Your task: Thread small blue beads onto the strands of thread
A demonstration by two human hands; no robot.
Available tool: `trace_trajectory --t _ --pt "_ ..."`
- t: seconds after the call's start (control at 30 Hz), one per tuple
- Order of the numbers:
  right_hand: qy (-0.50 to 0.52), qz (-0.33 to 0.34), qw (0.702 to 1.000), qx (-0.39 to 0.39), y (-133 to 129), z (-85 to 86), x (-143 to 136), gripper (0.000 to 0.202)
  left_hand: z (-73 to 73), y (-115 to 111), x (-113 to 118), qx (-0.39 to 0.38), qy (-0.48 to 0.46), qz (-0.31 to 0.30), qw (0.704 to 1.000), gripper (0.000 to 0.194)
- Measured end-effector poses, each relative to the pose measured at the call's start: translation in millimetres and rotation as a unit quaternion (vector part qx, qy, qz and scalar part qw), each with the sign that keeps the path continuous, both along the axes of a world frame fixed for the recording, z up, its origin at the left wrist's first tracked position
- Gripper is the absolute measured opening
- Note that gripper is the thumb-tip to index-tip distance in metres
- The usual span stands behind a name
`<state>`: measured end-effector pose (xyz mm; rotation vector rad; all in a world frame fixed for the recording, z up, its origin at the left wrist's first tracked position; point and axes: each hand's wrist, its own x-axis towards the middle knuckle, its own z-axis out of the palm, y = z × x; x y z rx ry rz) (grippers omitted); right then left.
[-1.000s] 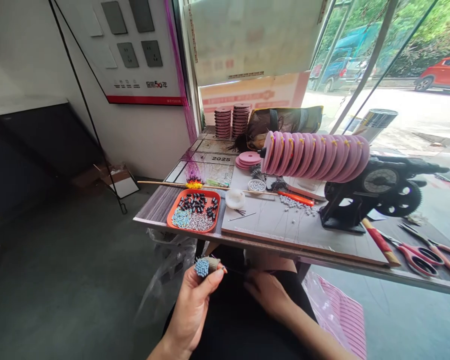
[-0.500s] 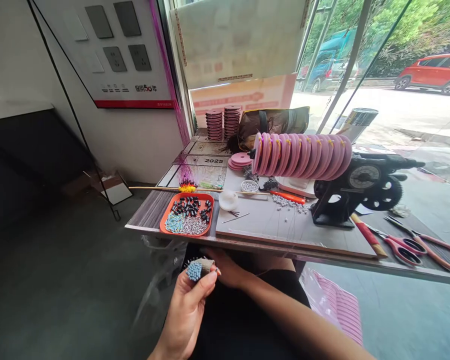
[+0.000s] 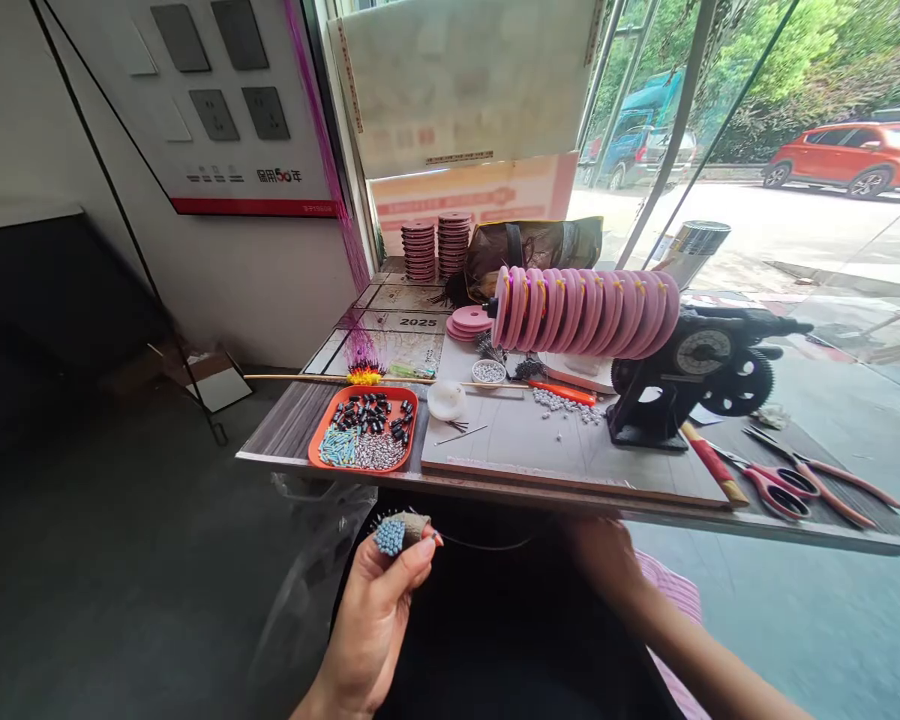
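Observation:
My left hand (image 3: 379, 618) grips a small bundle (image 3: 399, 530) of thin pieces with blue tips, held below the table's front edge. A fine line (image 3: 487, 546) runs from the bundle to the right toward my right hand (image 3: 604, 555), which sits under the table edge with its fingers pinched; I cannot tell whether it holds the line. Above on the table stands an orange tray (image 3: 317, 443) of black, blue and silver beads. A black hand-crank winder (image 3: 690, 380) carries a row of pink spools (image 3: 581, 310).
Red-handled scissors (image 3: 784, 485) and pliers lie at the right of the table (image 3: 292, 420). Two stacks of pink discs (image 3: 436, 246) stand at the back by a dark bag. A white round piece (image 3: 447, 400) and loose beads lie on the grey board. A clear plastic bag hangs under the table.
My right hand has moved from beside the bundle out to the right, and a fine line now stretches between the hands. The view has shifted slightly right.

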<state>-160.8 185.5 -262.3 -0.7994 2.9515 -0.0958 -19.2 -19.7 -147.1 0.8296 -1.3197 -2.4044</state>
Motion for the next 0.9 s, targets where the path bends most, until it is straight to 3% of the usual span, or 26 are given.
trace_trajectory --t 0.13,0.3,0.37,0.4,0.47,0.53,0.6,0.67,0.73,0.9 --pt "-0.013 -0.114 0.992 0.052 39 6.1 -10 0.037 1.9 3 -1 0.013 -0.017 0.003 1.0 0.026" --pt "-0.043 -0.115 0.99 0.074 46 18.6 5 0.033 3.7 6 -2 0.013 -0.022 -0.007 1.0 0.026" --pt "-0.113 -0.047 0.99 0.067 37 40.9 25 0.032 3.1 5 -3 0.011 -0.028 -0.003 1.0 0.026" --pt "-0.209 0.038 0.975 0.062 32 57.1 37 0.032 2.3 4 -3 0.009 -0.031 -0.002 0.999 0.026" --pt "-0.308 0.256 0.914 -0.059 17 95.2 57 0.021 -0.1 4 -3 0.002 -0.029 -0.006 1.0 0.025" --pt "-0.269 0.328 0.878 -0.222 -2 130.5 68 0.018 -3.1 5 -3 -0.009 -0.027 -0.01 1.0 0.024" --pt "-0.138 0.324 0.867 -0.353 -25 151.6 69 0.016 -6.0 7 -2 -0.014 -0.029 -0.018 0.999 0.024" --pt "0.042 0.337 0.865 -0.369 -50 154.0 64 0.018 -8.7 7 0 -0.013 -0.032 -0.02 0.999 0.026" --pt "0.153 0.344 0.867 -0.327 -69 142.9 57 0.018 -11.6 6 3 -0.015 -0.035 -0.016 0.999 0.027" --pt "0.199 0.351 0.871 -0.28 -86 111.5 54 0.022 -15.9 2 8 -0.123 -0.022 -0.044 0.991 0.023"
